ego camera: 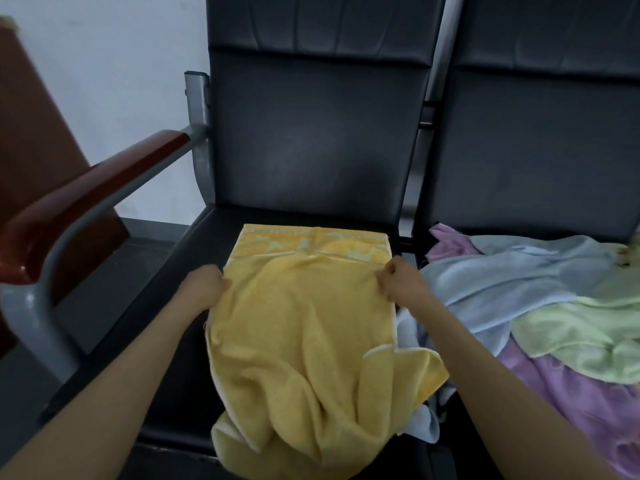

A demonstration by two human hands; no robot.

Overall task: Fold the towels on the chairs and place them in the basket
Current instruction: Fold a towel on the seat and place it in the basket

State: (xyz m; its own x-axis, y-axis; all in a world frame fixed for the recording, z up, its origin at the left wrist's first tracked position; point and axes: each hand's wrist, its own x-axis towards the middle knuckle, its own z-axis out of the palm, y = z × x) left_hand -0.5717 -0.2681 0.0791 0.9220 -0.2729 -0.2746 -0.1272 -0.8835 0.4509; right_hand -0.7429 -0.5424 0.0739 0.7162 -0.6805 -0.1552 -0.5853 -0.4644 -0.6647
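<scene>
The yellow towel (304, 327) is spread on the black chair seat (173, 271), its near end bunched and hanging over the seat's front edge. Its side edges are pinched by the left hand (205, 284) and right hand (398, 280). Folding is judged under way; next, the bunched end needs lifting toward the chair back. No basket is seen.
</scene>
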